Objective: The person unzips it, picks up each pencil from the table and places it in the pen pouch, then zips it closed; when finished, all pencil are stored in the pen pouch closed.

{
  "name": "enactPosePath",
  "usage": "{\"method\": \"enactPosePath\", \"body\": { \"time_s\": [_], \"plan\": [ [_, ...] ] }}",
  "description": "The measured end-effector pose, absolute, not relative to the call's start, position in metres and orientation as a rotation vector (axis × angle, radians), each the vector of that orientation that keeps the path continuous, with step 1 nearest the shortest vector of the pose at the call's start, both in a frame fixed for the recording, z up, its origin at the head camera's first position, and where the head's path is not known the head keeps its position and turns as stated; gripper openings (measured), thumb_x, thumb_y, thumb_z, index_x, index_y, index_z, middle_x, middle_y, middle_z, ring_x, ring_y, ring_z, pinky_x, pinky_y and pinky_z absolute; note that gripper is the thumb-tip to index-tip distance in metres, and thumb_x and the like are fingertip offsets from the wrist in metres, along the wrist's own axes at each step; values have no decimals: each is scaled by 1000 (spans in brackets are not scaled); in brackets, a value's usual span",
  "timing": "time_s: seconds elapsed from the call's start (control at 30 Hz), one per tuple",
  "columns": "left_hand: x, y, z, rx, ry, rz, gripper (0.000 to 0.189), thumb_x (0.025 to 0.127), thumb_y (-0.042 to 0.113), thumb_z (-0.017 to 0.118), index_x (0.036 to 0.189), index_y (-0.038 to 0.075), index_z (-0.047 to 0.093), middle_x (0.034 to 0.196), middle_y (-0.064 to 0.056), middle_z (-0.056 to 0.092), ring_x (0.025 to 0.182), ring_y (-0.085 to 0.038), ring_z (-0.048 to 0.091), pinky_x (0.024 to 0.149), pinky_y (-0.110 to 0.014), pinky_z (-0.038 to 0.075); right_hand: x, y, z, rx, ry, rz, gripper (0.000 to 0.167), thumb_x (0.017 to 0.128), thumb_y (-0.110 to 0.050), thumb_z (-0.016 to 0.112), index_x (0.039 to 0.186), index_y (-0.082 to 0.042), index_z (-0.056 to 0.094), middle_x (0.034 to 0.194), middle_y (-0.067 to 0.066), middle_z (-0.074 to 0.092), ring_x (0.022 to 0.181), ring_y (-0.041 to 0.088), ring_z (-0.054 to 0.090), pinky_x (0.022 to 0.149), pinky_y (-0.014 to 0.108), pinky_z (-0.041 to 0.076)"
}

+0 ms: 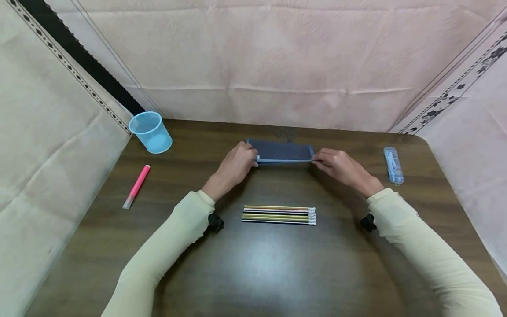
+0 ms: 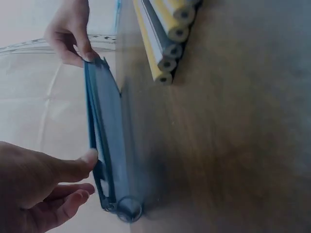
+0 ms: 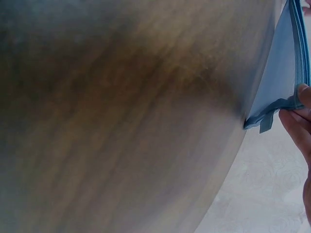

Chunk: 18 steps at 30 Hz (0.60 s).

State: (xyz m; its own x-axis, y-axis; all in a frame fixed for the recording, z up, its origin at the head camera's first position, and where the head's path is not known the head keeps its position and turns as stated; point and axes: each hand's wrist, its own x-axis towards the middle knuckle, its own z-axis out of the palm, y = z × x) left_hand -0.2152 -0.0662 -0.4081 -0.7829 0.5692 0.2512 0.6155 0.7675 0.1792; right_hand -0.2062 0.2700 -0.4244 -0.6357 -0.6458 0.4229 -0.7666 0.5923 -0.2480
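Observation:
A blue zipper pouch (image 1: 282, 151) with see-through sides stands on its edge near the back of the table, zipper side up. My left hand (image 1: 237, 164) pinches its left end; in the left wrist view the thumb lies on the zippered rim, close to a metal ring (image 2: 130, 208) at the corner. At the other end, my right hand (image 1: 341, 166) grips the corner between thumb and fingers, beside a small fabric tab (image 3: 266, 122). Several pencils (image 1: 279, 215) lie side by side between my forearms, their pale ends to the right. The pouch's far side is hidden.
A light blue plastic cup (image 1: 151, 133) stands at the back left, with a pink marker (image 1: 136, 186) lying in front of it. On the right lies a small blue translucent case (image 1: 393, 165). Pale cloth (image 1: 253, 57) hangs behind the table's back edge.

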Motion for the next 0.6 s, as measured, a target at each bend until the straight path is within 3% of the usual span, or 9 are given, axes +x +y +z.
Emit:
{"method": "enactPosePath", "body": {
  "time_s": [0.1, 0.2, 0.43, 0.6],
  "plan": [
    [-220, -61, -411, -1029, -2788, -403, 18, 94, 15, 72, 104, 1, 77, 98, -13, 73, 93, -25, 64, 108, -42, 49, -205, 271, -425, 1164, -2523, 602, 24, 81, 8, 78, 104, 1, 75, 98, 11, 74, 86, 21, 73, 71, 37, 61],
    [-224, -59, -413, -1068, -2770, -456, 14, 93, 16, 72, 98, 4, 79, 93, -10, 74, 90, -22, 66, 110, -43, 47, -204, 273, -425, 1174, -2520, 604, 24, 82, 9, 77, 105, 1, 74, 99, 11, 74, 87, 21, 73, 72, 37, 61],
    [-225, -59, -416, -1101, -2695, -434, 14, 97, 13, 68, 94, 4, 79, 87, -8, 73, 83, -22, 66, 83, -35, 58, -205, 278, -425, 1191, -2524, 641, 25, 83, 8, 76, 106, -1, 75, 103, 10, 75, 93, 23, 74, 77, 40, 61],
    [-225, -59, -416, -1116, -2698, -372, 16, 99, 12, 64, 99, 2, 78, 91, -10, 73, 87, -23, 65, 82, -34, 58, -202, 275, -424, 1174, -2672, 531, 26, 88, -5, 77, 114, -2, 75, 115, 13, 72, 104, 25, 71, 85, 41, 59]
  ]
}}
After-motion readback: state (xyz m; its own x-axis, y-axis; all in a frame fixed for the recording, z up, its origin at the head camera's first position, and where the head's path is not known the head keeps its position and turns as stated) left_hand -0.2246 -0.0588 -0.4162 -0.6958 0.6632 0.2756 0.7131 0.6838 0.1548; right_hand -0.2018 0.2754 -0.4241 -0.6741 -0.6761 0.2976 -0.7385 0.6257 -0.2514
